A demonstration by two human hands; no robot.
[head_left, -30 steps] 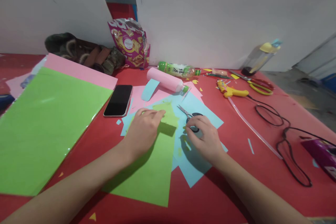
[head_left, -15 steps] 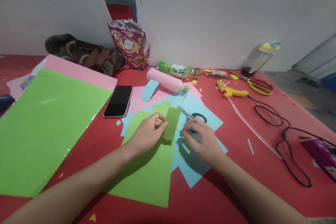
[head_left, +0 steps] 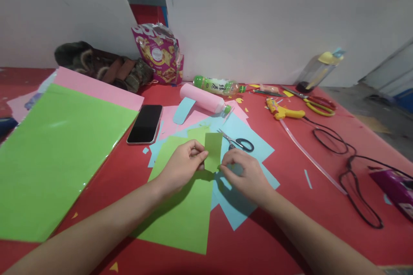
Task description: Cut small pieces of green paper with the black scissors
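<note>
My left hand (head_left: 187,161) pinches the left edge of a small olive-green paper strip (head_left: 213,148), which stands raised above the table. At the strip's lower right corner, the fingertips of my right hand (head_left: 243,172) close on a small green paper piece (head_left: 219,167); whether it is joined to the strip I cannot tell. Beneath my left hand lies a larger green sheet (head_left: 180,227), partly over blue paper (head_left: 237,217). Scissors (head_left: 241,144) with black handles rest on the blue paper just beyond my right hand, blades slightly apart.
Left stand a phone (head_left: 146,124) and a large wrapped green paper pack (head_left: 61,154). Behind are a pink-wrapped bottle (head_left: 203,98), a green-labelled bottle (head_left: 217,86) and a snack bag (head_left: 158,53). A yellow glue gun (head_left: 284,111) with its black cord (head_left: 351,167) lies right.
The green strip has turned to face me more squarely. My right hand has moved slightly left, bringing its fingertips to the strip's lower right corner. My left hand has barely shifted.
</note>
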